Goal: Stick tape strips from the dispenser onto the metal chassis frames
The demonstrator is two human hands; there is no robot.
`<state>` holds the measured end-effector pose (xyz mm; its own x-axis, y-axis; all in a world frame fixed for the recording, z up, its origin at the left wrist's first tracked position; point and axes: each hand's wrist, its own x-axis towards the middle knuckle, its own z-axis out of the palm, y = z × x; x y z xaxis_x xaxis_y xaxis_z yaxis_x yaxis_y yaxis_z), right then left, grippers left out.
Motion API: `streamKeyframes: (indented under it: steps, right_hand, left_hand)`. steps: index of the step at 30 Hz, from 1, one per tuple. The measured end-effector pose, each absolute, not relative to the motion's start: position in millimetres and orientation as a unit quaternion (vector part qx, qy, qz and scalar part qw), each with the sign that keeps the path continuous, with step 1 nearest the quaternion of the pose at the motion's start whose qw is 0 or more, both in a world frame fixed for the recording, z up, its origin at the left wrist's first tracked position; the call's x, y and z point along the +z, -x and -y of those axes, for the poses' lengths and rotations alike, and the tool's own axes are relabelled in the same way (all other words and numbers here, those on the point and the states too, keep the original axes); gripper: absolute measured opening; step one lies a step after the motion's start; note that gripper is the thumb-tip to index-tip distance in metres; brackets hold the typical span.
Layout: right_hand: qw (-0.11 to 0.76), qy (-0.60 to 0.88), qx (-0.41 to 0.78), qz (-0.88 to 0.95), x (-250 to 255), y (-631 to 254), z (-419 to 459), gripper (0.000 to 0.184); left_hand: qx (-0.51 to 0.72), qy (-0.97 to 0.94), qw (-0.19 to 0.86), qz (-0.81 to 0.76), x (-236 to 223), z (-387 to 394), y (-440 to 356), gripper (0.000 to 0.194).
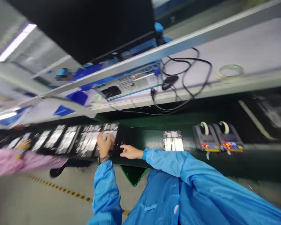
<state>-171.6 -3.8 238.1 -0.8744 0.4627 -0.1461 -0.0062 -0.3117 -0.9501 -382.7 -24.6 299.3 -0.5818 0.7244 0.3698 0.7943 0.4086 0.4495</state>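
Observation:
My left hand (pixel 104 145) reaches over a flat black unit with silver parts (pixel 110 127), in the row on the bench. Its fingers are apart and bent downward, and the fingertips are partly hidden. To its right, my right hand (pixel 130 152) is low over the dark bench surface, beside the unit's black right side. The index finger points left and the thumb is apart from it; I see nothing held there. Another silver-faced flat unit (pixel 173 142) lies to the right of my right hand.
More silver-faced units (pixel 66 139) run leftward toward a co-worker's pink sleeve (pixel 41 161). Two tape dispensers (pixel 206 137) stand on the right. Black cables (pixel 189 67) and a long metal-cased device (pixel 131 82) occupy the shelf. A green-edged bin (pixel 133 176) is below the bench.

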Motion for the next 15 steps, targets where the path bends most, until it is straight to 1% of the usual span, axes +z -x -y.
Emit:
streamKeyframes:
  steps: [2,3,4,5,6,7,9,10,11,12,13,15]
  right_hand:
    - [0.154,0.144,0.802,0.559,229.4,107.2,2.6,0.045]
    - [0.148,0.11,0.823,0.537,224.6,66.7,4.2,0.04]
    - [0.147,0.096,0.846,0.503,219.1,22.6,8.2,0.041]
    - [0.171,0.119,0.856,0.473,212.8,-23.5,14.7,0.041]
    - [0.224,0.181,0.849,0.443,205.1,-69.5,22.8,0.04]
    - [0.298,0.262,0.823,0.408,195.6,-113.6,31.5,0.038]
    - [0.456,0.455,0.705,0.296,170.4,-190.9,45.8,0.037]
    - [0.502,0.547,0.622,0.247,155.1,-222.0,50.1,0.035]
    - [0.52,0.634,0.532,0.209,139.0,-247.5,52.1,0.034]
    - [0.517,0.7,0.457,0.183,122.8,-267.4,52.1,0.036]
    - [0.506,0.738,0.414,0.167,107.3,-281.9,50.3,0.04]
    - [0.488,0.764,0.388,0.17,81.6,-296.9,43.4,0.046]
  left_hand:
    - [-0.328,0.475,0.074,0.813,283.1,23.7,360.3,0.043]
    - [-0.347,0.482,0.074,0.801,271.8,22.5,346.5,0.046]
    - [-0.363,0.486,0.063,0.792,258.1,21.0,330.0,0.047]
    - [-0.371,0.494,0.031,0.786,242.3,19.4,310.3,0.045]
    - [-0.379,0.498,-0.016,0.78,224.5,17.8,287.5,0.045]
    - [-0.382,0.502,-0.074,0.773,205.3,16.0,262.3,0.045]
    - [-0.37,0.507,-0.21,0.75,164.9,10.7,208.6,0.043]
    - [-0.358,0.508,-0.266,0.737,145.2,7.2,182.5,0.043]
    - [-0.341,0.504,-0.309,0.731,126.8,3.5,158.3,0.043]
    - [-0.326,0.489,-0.343,0.733,110.2,0.1,136.6,0.047]
    - [-0.31,0.467,-0.369,0.742,95.9,-2.7,117.7,0.051]
    - [-0.285,0.432,-0.415,0.749,74.7,-5.4,89.5,0.057]
